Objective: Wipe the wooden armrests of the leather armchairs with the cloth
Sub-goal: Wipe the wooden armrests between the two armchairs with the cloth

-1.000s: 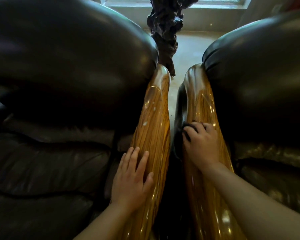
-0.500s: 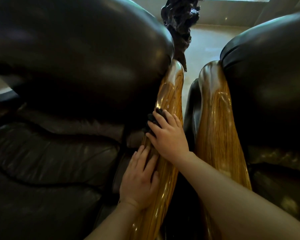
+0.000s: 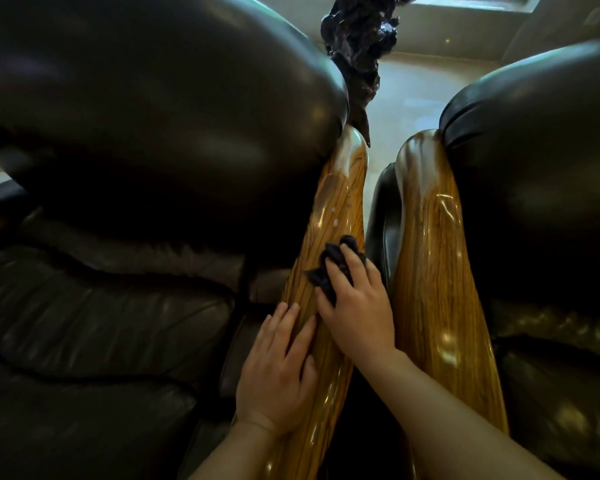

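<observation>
Two glossy wooden armrests run side by side up the middle of the view. The left armrest (image 3: 333,209) belongs to the dark leather armchair on the left (image 3: 146,109); the right armrest (image 3: 430,237) belongs to the armchair on the right (image 3: 541,150). My right hand (image 3: 357,306) presses a dark crumpled cloth (image 3: 329,265) onto the left armrest about halfway along. My left hand (image 3: 278,372) lies flat, fingers spread, on the inner side of the same armrest, just below the right hand.
A dark, gnarled carved object (image 3: 357,39) stands behind the gap between the chairs. Pale floor (image 3: 413,95) and a low wall under a window lie beyond. The left chair's seat cushion (image 3: 94,323) fills the lower left.
My right hand carried the cloth from the right armrest over to the left armrest, then slid it slightly back along the wood. My left hand stayed flat on the left armrest.
</observation>
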Demonstrator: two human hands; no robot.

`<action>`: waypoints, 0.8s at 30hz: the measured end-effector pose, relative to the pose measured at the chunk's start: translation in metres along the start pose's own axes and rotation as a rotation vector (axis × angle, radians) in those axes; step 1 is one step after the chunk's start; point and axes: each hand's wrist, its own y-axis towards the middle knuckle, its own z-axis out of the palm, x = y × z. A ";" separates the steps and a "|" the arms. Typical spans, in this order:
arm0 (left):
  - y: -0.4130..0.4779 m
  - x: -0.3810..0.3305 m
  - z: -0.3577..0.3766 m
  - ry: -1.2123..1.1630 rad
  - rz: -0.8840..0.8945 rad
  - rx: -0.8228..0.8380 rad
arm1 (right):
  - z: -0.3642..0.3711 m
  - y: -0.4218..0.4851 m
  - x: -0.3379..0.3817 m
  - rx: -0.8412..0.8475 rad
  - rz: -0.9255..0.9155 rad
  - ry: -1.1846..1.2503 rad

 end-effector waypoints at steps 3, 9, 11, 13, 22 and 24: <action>-0.001 -0.001 0.000 0.016 -0.004 0.006 | 0.000 0.031 0.008 0.012 0.292 0.140; -0.001 -0.002 -0.002 0.020 -0.009 0.006 | 0.000 0.012 0.005 0.018 0.247 0.175; -0.001 -0.002 -0.002 0.016 -0.008 0.001 | 0.001 0.021 0.000 0.018 0.283 0.221; -0.001 -0.001 -0.001 0.012 -0.012 0.001 | 0.001 0.046 -0.001 0.007 0.416 0.325; 0.000 -0.001 -0.002 -0.013 -0.014 0.021 | -0.006 0.077 -0.017 0.099 0.162 0.190; 0.000 -0.002 -0.003 -0.010 -0.016 0.026 | -0.009 0.069 -0.018 0.129 0.105 0.154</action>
